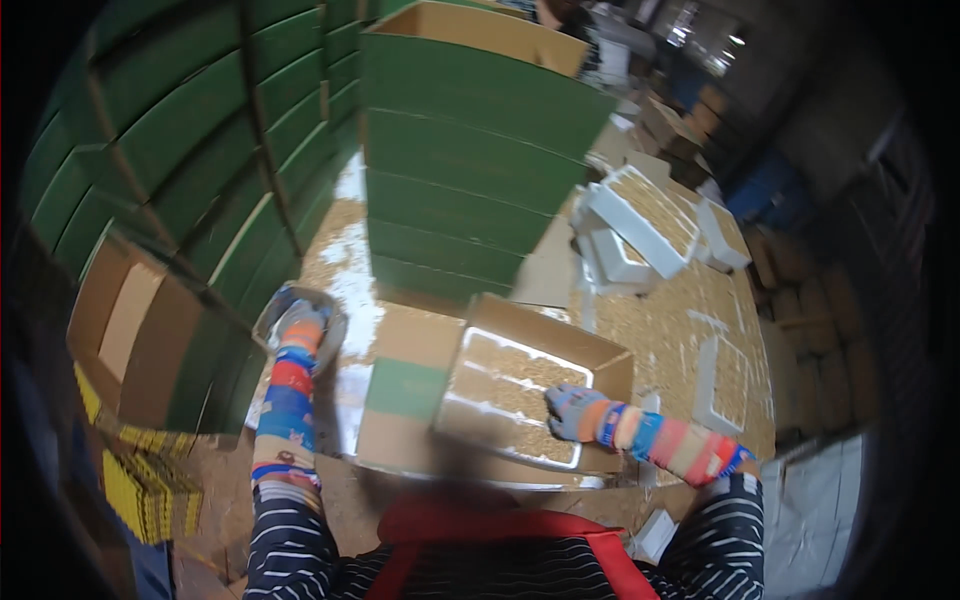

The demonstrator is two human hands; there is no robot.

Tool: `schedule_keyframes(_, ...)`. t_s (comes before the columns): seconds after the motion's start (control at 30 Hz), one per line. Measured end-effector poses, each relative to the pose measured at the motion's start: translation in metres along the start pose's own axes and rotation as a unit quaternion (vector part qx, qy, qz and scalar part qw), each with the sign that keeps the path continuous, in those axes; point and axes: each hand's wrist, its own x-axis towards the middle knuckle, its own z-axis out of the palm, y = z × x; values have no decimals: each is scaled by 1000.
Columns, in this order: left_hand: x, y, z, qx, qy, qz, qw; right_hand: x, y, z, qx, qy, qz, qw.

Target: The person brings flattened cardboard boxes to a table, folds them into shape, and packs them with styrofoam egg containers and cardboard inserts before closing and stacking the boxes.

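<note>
Here's the right hand (574, 412) at the right edge of the white-rimmed tray (500, 382), which sits inside the open carton (545, 328) at the near middle of the table (650, 330); the step looks like fitting or levelling, and the next move seems to call for light, even pressure. Over left, the left hand (302, 325) dips into a grey container (339, 328), neither grip readable as clamped or apart! Count them: one tray, one carton, one container, at least four white-sided blocks (648, 222) on the right.
</note>
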Motion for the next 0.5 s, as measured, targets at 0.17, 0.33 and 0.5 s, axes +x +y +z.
schedule_keyframes(0.17,9,-58,12,-63,148,-44,986,22,5,-83,200,199,-46,958)
schedule_keyframes(0.33,1,-33,-5,-217,147,-91,961,110,157,-46,317,293,138,891)
schedule_keyframes(0.5,-23,20,-22,-62,151,-151,975,194,197,29,273,246,300,881)
